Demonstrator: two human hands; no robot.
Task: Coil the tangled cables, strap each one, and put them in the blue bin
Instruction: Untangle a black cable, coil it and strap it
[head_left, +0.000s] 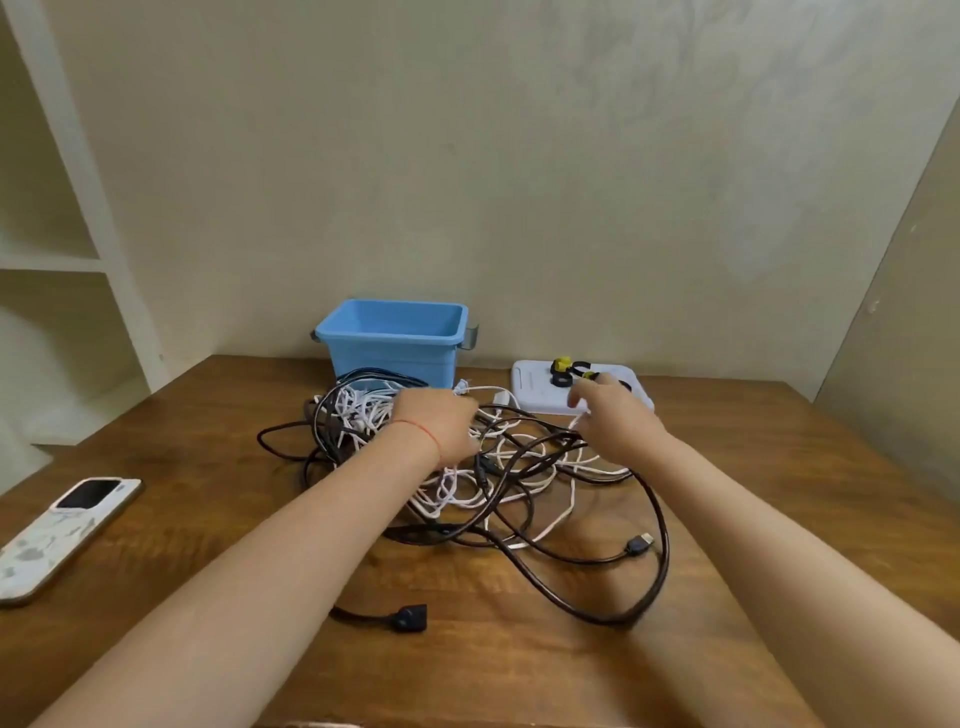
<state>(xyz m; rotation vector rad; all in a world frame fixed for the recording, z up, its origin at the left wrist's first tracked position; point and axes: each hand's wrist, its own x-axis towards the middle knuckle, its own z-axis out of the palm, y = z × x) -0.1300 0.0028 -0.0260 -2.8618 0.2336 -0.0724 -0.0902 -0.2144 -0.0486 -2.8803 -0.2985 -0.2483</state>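
Note:
A tangle of black cables (658, 519) and thin white cables (451, 498) lies in the middle of the wooden table (519, 670). Behind it stands the blue bin (389, 364), open and with nothing visible inside. My left hand (441, 426) is down in the far part of the tangle, its fingers curled into the white cables and partly hidden. Over the tangle's right side my right hand (615, 415) hovers, fingers stretched toward a white tray (535, 397) that holds black-and-yellow straps (563, 371). Two black plugs (410, 618) (640, 544) trail out at the front.
A phone in a pale patterned case (62, 525) lies at the table's left edge. White shelving (57, 262) stands at the far left. The wall rises directly behind the bin. Bare tabletop runs along the front and right.

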